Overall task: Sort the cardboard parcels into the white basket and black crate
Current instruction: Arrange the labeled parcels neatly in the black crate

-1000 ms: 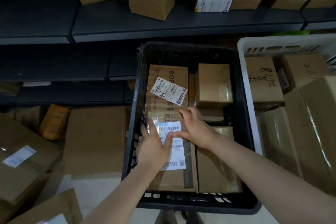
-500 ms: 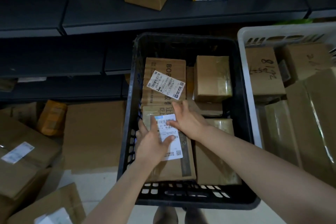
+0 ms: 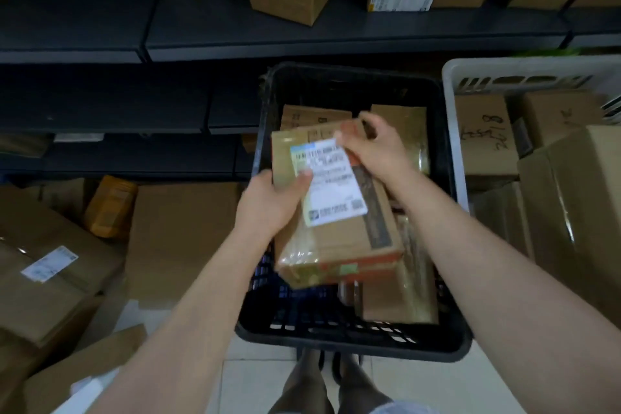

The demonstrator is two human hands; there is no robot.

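Up out of the black slatted plastic crate (image 3: 353, 341) has come the flat brown cardboard parcel (image 3: 339, 245) with the white shipping label (image 3: 331, 185). A second ago it lay flat among the others; now it hangs tilted above the crate, its near end lowest and unsupported.

The left hand (image 3: 268, 202) grips the parcel's 9 o'clock edge, thumb pressed across the label and fingers curled underneath. The right hand (image 3: 379, 148) pinches only the far corner at about 1 o'clock between thumb and fingertips, the other fingers loosely bent.

Below, at the crate's 4 o'clock, lies a taped brown parcel (image 3: 403, 292), with another at its 12 o'clock end (image 3: 403, 124). The white plastic basket (image 3: 524, 69), already holding boxes, stands touching or just beside the crate at 3 o'clock. Beyond are dark metal shelves (image 3: 302, 33).

The likely risk is a slip. The wrap looks glossy, the grip sits high on the parcel, and the right hand's hold is slight, so a quick swing towards the basket could pivot the low end free or knock it on the crate's rim. The label is blurred, so a hasty read could send it the wrong way.
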